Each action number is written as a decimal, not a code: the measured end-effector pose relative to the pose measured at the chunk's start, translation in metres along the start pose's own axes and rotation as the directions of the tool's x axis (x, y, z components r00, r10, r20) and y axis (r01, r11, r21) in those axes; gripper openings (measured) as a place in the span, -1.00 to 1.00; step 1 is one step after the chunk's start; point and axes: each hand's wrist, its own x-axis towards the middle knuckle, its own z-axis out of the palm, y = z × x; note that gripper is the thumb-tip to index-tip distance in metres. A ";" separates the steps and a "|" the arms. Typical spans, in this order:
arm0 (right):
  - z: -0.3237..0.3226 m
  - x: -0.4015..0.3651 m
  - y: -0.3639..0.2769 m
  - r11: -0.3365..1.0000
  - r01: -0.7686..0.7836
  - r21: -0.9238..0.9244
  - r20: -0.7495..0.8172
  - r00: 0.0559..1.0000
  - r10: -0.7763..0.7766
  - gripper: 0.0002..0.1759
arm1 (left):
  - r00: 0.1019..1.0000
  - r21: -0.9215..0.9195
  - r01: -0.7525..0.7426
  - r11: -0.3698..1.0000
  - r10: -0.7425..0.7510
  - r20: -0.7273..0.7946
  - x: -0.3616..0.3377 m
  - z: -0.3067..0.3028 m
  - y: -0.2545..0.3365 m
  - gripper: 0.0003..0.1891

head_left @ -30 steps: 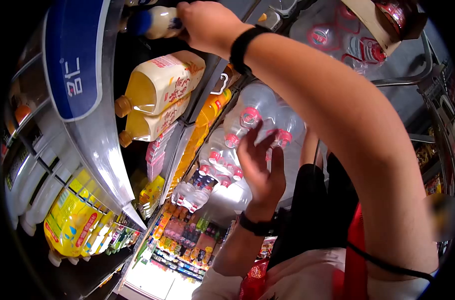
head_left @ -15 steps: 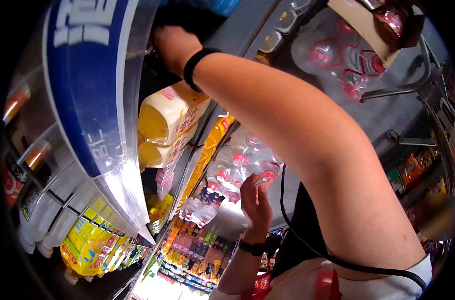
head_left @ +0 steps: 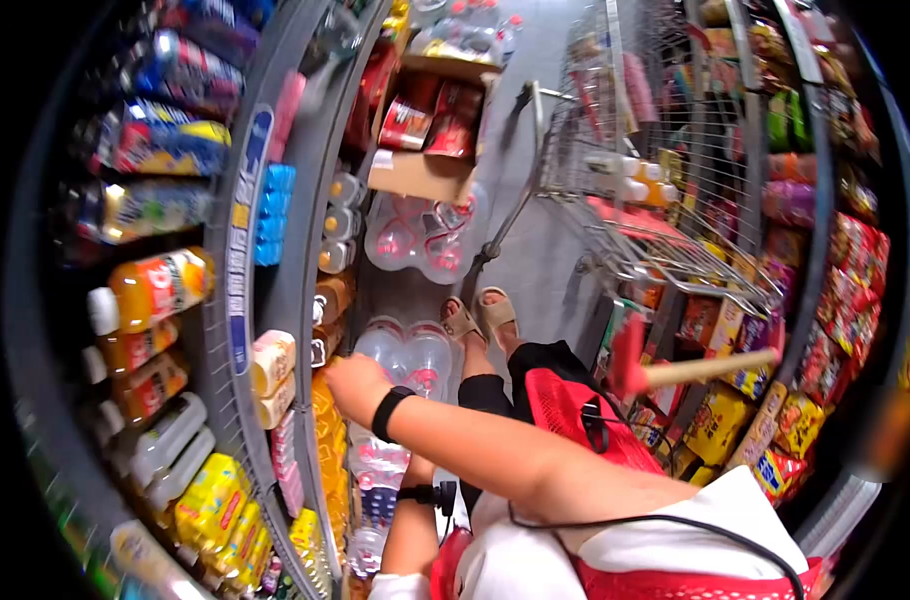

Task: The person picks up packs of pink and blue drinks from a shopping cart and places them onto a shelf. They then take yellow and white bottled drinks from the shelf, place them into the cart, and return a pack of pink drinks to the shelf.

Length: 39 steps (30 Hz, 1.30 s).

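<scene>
Two shelf faces fill the left: the outer one holds juice bottles [head_left: 160, 290] with white caps and, lower down, yellow bags [head_left: 212, 510], and a blue price strip [head_left: 240, 230] runs between it and the next. Behind that strip stand a blue pack [head_left: 275, 215], two cream bottles [head_left: 273, 362] and pink packs [head_left: 287, 465]. What has changed lies just right of these: the right hand [head_left: 355, 388], which a second ago gripped a blue-capped bottle high at the shelf and then reached deep into it, is now out of that bay and lower, at the row of yellow packs [head_left: 331, 470] on the shelf front. The bottle no longer shows in it, and I judge the reach into the bay to be over. The packs run down the shelf edge from just beneath the hand in this view; whether it touches them is unclear. Its forearm slants across the body from the lower right, the back of the hand up and the fingers curled out of sight, so I can't say how wide they are or whether they hold anything. The left hand [head_left: 421, 468] is mostly behind that forearm, its arm rising from the bottom edge; its grip I can't tell either. Jugs [head_left: 405, 352] stand on the floor just beyond, with a carton [head_left: 415, 175] of red tubs above in view, and farther right is a cart [head_left: 675, 250] carrying orange bottles [head_left: 655, 190], beside shelves of snacks [head_left: 715, 430].
</scene>
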 end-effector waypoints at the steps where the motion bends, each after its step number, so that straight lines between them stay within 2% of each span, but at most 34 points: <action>1: -0.023 -0.027 -0.009 0.998 -0.049 -0.034 0.106 0.993 0.053 -0.77 | 1.000 0.019 -0.012 1.000 0.012 0.011 -0.012 0.005 0.017 -0.58; 3: -0.064 -0.071 -0.033 0.979 -0.047 -0.199 0.293 0.950 0.105 -0.74 | 0.999 0.046 -0.033 0.998 0.032 0.030 -0.031 0.013 0.047 -0.60; 5: -0.080 -0.102 -0.045 0.973 0.087 -0.216 0.261 0.965 -0.028 -0.72 | 0.996 0.052 -0.067 0.996 0.064 0.056 -0.045 0.035 0.083 -0.61; 6: -0.108 -0.121 -0.042 0.963 0.075 -0.260 0.172 0.985 -0.030 -0.74 | 0.992 0.059 -0.110 0.992 0.106 0.076 -0.049 0.049 0.101 -0.62; 7: -0.152 -0.158 -0.043 0.953 0.059 -0.297 0.088 0.995 -0.035 -0.76 | 0.985 0.071 -0.153 0.986 0.146 0.093 -0.053 0.066 0.115 -0.63; 8: -0.202 -0.199 -0.049 0.947 0.041 -0.319 0.007 0.999 -0.041 -0.78 | 0.959 0.115 -0.259 0.959 0.241 0.149 -0.061 0.086 0.138 -0.58; 9: -0.299 -0.229 -0.044 0.971 0.110 -0.214 0.100 0.991 -0.090 -0.81 | 0.921 0.147 -0.364 0.920 0.332 0.204 -0.070 0.106 0.161 -0.53; 10: -0.343 -0.248 -0.022 0.981 0.032 -0.191 -0.023 0.999 -0.037 -0.82 | 0.797 0.242 -0.592 0.769 0.515 0.316 -0.072 0.127 0.170 -0.51; 11: -0.379 -0.268 0.012 0.989 0.084 -0.123 -0.296 0.948 -0.118 -0.80 | 0.625 0.297 -0.779 0.553 0.648 0.435 -0.075 0.152 0.184 -0.49; 12: -0.404 -0.271 0.048 0.995 -0.102 0.020 -0.578 0.810 0.094 -0.75 | 0.662 0.289 -0.741 0.606 0.589 0.463 -0.100 0.189 0.217 -0.43; 13: -0.442 -0.277 0.078 0.962 -0.117 0.246 -0.614 0.750 0.248 -0.69 | 0.697 0.288 -0.696 0.658 0.523 0.490 -0.123 0.222 0.241 -0.37; 14: -0.469 -0.264 0.135 0.976 -0.119 0.182 -0.700 0.681 0.214 -0.63 | 0.644 0.397 -0.764 0.509 0.558 0.523 -0.120 0.243 0.237 -0.27; 15: -0.498 -0.256 0.174 0.961 -0.211 0.176 -0.682 0.678 0.274 -0.61 | 0.623 0.454 -0.782 0.427 0.563 0.543 -0.130 0.263 0.243 -0.26; 16: -0.520 -0.239 0.233 0.964 -0.229 0.138 -0.642 0.720 0.262 -0.63 | 0.614 0.491 -0.783 0.381 0.599 0.514 -0.127 0.280 0.240 -0.25; 17: -0.531 -0.216 0.288 0.965 -0.227 0.130 -0.664 0.704 0.255 -0.64 | 0.604 0.534 -0.778 0.332 0.629 0.490 -0.125 0.291 0.236 -0.24; 18: -0.537 -0.197 0.323 0.955 -0.227 0.191 -0.654 0.696 0.296 -0.61 | 0.606 0.519 -0.779 0.352 0.635 0.478 -0.124 0.293 0.236 -0.24; 19: -0.538 -0.174 0.363 0.936 -0.214 0.281 -0.616 0.708 0.346 -0.63 | 0.664 0.568 -0.732 0.376 0.582 0.470 -0.131 0.295 0.245 -0.23; 21: -0.532 -0.132 0.427 0.930 -0.271 0.247 -0.592 0.718 0.366 -0.65 | 0.730 0.631 -0.669 0.392 0.505 0.460 -0.136 0.298 0.253 -0.23; 23: -0.527 -0.097 0.462 0.920 -0.376 0.111 -0.562 0.740 0.370 -0.66 | 0.768 0.679 -0.615 0.401 0.499 0.402 -0.137 0.304 0.256 -0.24; 24: -0.523 -0.067 0.493 0.896 -0.421 0.140 -0.497 0.753 0.431 -0.54 | 0.785 0.704 -0.589 0.397 0.490 0.380 -0.137 0.307 0.261 -0.25; 27: -0.513 -0.023 0.527 0.826 -0.556 0.088 -0.555 0.661 0.505 -0.31 | 0.792 0.730 -0.568 0.379 0.492 0.361 -0.132 0.304 0.265 -0.29; 28: -0.514 -0.011 0.538 0.810 -0.579 0.091 -0.482 0.686 0.545 -0.17 | 0.799 0.733 -0.554 0.394 0.498 0.336 -0.132 0.305 0.268 -0.34; 30: -0.503 0.018 0.584 0.813 -0.564 -0.146 -0.582 0.713 0.390 -0.27 | 0.790 0.718 -0.572 0.397 0.501 0.353 -0.129 0.306 0.272 -0.36; 31: -0.499 0.029 0.596 0.805 -0.556 -0.206 -0.591 0.727 0.350 -0.31 | 0.789 0.719 -0.566 0.402 0.516 0.333 -0.129 0.304 0.272 -0.36; 33: -0.495 0.031 0.620 0.808 -0.532 -0.254 -0.604 0.739 0.297 -0.39 | 0.791 0.721 -0.562 0.404 0.518 0.326 -0.126 0.306 0.283 -0.40; 34: -0.492 0.031 0.629 0.818 -0.512 -0.262 -0.611 0.744 0.270 -0.44 | 0.812 0.693 -0.547 0.470 0.498 0.303 -0.125 0.305 0.287 -0.38; 35: -0.493 0.025 0.632 0.832 -0.494 -0.254 -0.633 0.735 0.243 -0.48 | 0.801 0.700 -0.559 0.444 0.507 0.319 -0.127 0.305 0.282 -0.33; 36: -0.494 0.017 0.632 0.844 -0.475 -0.249 -0.658 0.722 0.212 -0.51 | 0.795 0.702 -0.567 0.430 0.508 0.330 -0.129 0.303 0.284 -0.39; 37: -0.499 0.007 0.630 0.871 -0.437 -0.226 -0.684 0.707 0.178 -0.55 | 0.783 0.689 -0.581 0.432 0.526 0.331 -0.127 0.301 0.278 -0.35; 39: -0.513 -0.005 0.667 0.967 -0.189 -0.173 -0.707 0.707 0.012 -0.54 | 0.777 0.694 -0.583 0.423 0.540 0.324 -0.129 0.302 0.279 -0.34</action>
